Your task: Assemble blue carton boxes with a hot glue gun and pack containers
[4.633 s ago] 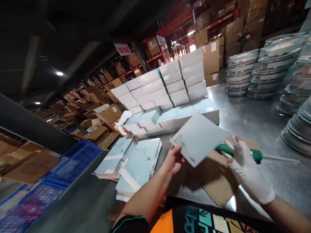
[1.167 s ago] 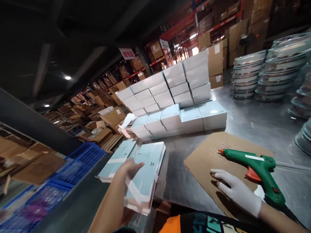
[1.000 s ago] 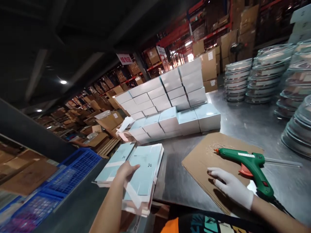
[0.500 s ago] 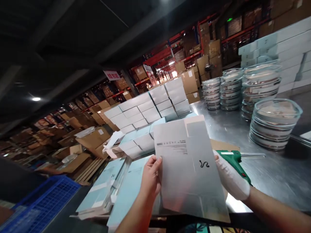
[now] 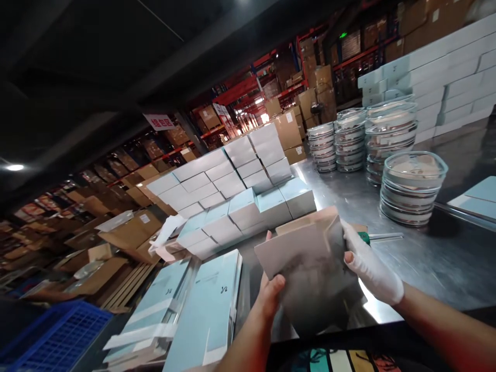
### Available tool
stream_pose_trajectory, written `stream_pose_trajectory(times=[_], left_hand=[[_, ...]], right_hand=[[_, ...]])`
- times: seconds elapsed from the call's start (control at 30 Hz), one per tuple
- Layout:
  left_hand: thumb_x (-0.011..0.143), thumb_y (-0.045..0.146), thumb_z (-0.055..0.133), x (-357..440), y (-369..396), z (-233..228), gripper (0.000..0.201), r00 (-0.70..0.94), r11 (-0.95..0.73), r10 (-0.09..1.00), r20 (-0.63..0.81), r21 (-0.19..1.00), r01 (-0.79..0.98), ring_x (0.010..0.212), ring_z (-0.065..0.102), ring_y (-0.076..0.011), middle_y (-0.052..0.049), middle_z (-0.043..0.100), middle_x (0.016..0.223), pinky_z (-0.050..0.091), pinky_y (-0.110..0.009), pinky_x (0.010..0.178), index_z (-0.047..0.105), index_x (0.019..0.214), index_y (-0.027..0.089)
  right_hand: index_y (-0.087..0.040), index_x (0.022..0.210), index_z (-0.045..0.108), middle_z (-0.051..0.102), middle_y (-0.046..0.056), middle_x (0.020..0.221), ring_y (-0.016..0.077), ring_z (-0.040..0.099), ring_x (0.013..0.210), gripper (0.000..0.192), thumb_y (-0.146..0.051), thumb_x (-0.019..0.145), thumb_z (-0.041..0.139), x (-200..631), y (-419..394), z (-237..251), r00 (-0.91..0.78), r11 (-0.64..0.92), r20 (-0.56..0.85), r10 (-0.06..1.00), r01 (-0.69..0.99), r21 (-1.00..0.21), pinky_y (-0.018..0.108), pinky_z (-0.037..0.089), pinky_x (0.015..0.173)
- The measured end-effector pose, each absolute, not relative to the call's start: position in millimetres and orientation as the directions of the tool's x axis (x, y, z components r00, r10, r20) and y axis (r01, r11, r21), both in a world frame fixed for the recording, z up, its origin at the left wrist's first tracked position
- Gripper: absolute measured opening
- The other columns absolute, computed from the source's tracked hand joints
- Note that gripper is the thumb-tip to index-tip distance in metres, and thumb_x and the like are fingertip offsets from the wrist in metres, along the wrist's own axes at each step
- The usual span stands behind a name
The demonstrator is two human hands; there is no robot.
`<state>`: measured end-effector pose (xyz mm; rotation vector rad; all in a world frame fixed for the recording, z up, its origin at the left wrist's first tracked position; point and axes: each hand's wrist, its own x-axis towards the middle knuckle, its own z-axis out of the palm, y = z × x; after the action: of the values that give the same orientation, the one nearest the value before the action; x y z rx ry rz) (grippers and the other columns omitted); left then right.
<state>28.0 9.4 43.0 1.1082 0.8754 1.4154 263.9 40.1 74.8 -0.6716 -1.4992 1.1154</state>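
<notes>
Thumb in front, fingers behind, the bare left hand (image 5: 270, 295) is grasping the left edge of a folded card sheet (image 5: 310, 268), which is tilting at the lower centre of the frame. The white-gloved right hand (image 5: 372, 271) is meeting the sheet's right edge; whether its fingers are gripping, I cannot tell. Just beyond that hand, a mostly hidden green tool (image 5: 365, 237) is lying. Flat pale-blue stacks (image 5: 205, 305) are lying at lower left, white boxes (image 5: 228, 183) are standing at centre, and round glass-rimmed stacks (image 5: 411, 191) are standing on the metal table (image 5: 430, 268) at right.

Blue crate (image 5: 64, 336) near wooden pallet (image 5: 129, 287); red-lettered sign (image 5: 159, 122) behind.
</notes>
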Motion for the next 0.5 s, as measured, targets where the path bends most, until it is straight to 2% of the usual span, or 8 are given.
stream_pose_trajectory(times=[0.1,0.2,0.27,0.3,0.33,0.4,0.47,0.5], left_hand=[[0.053,0.076,0.097,36.2,19.2,41.0,0.121,-0.171,-0.363,0.925,0.339,0.922,-0.135,0.113,0.075,-0.0378,-0.016,0.076,0.124,0.063,-0.047,0.095,0.054,0.153,0.022],[0.064,0.073,0.095,35.8,24.4,42.9,0.122,-0.328,-0.533,0.789,0.52,0.844,0.059,0.12,0.071,-0.0347,-0.018,0.067,0.141,0.063,-0.044,0.096,0.039,0.163,0.026],[0.071,0.073,0.091,31.1,24.6,45.0,0.115,-0.341,-0.604,0.703,0.624,0.777,0.177,0.128,0.068,-0.0354,-0.019,0.062,0.148,0.061,-0.046,0.101,0.039,0.164,0.028],[0.073,0.073,0.089,28.2,23.9,46.2,0.107,-0.312,-0.627,0.673,0.671,0.741,0.241,0.13,0.067,-0.0357,-0.018,0.062,0.147,0.06,-0.048,0.105,0.045,0.16,0.027],[0.075,0.074,0.088,25.3,22.6,47.4,0.095,-0.263,-0.642,0.654,0.71,0.704,0.303,0.129,0.067,-0.0358,-0.018,0.065,0.142,0.059,-0.05,0.107,0.056,0.151,0.026],[0.081,0.073,0.083,20.9,18.9,49.8,0.064,-0.142,-0.665,0.634,0.76,0.63,0.402,0.116,0.07,-0.0334,-0.015,0.071,0.124,0.059,-0.05,0.105,0.074,0.118,0.022],[0.088,0.072,0.076,19.6,14.3,51.1,0.052,-0.051,-0.689,0.621,0.782,0.576,0.44,0.102,0.069,-0.0298,-0.013,0.072,0.108,0.061,-0.046,0.096,0.074,0.088,0.02],[0.092,0.071,0.072,20.2,11.7,50.7,0.052,-0.036,-0.702,0.61,0.792,0.56,0.44,0.099,0.069,-0.0289,-0.012,0.071,0.105,0.061,-0.044,0.092,0.072,0.082,0.02]], right_hand=[[-0.027,0.167,0.049,0.052,0.017,0.17,0.0417,0.04,0.163,0.113,-0.101,0.081,0.052,259.2,30.3,62.4,-0.369,0.332,0.379,0.849,-0.187,-0.925,0.054,0.038,0.131],[-0.026,0.17,0.045,0.047,0.018,0.173,0.0398,0.042,0.162,0.107,-0.094,0.088,0.055,253.7,22.8,58.2,-0.309,0.381,0.415,0.856,-0.166,-0.91,0.055,0.037,0.132],[-0.028,0.169,0.045,0.051,0.018,0.17,0.0376,0.048,0.159,0.096,-0.083,0.093,0.062,251.3,21.3,63.3,-0.235,0.423,0.445,0.864,-0.141,-0.895,0.056,0.041,0.13],[-0.028,0.166,0.05,0.053,0.017,0.168,0.0367,0.05,0.157,0.091,-0.079,0.093,0.066,250.6,21.4,68.3,-0.22,0.44,0.46,0.86,-0.133,-0.888,0.055,0.042,0.129],[-0.028,0.16,0.058,0.056,0.017,0.166,0.0366,0.052,0.155,0.087,-0.079,0.091,0.07,250.1,21.9,74.7,-0.221,0.456,0.474,0.852,-0.131,-0.881,0.053,0.043,0.128],[-0.026,0.142,0.072,0.064,0.016,0.157,0.0367,0.059,0.148,0.081,-0.085,0.086,0.07,248.8,23.6,90.2,-0.217,0.464,0.487,0.846,-0.148,-0.873,0.049,0.048,0.125],[-0.023,0.128,0.078,0.074,0.016,0.14,0.0355,0.069,0.134,0.077,-0.087,0.087,0.066,246.2,25.6,105.4,-0.203,0.438,0.466,0.861,-0.17,-0.883,0.046,0.055,0.117],[-0.022,0.123,0.079,0.078,0.015,0.129,0.0343,0.073,0.125,0.073,-0.085,0.089,0.065,244.3,26.6,111.3,-0.196,0.415,0.442,0.875,-0.164,-0.895,0.044,0.059,0.111]])
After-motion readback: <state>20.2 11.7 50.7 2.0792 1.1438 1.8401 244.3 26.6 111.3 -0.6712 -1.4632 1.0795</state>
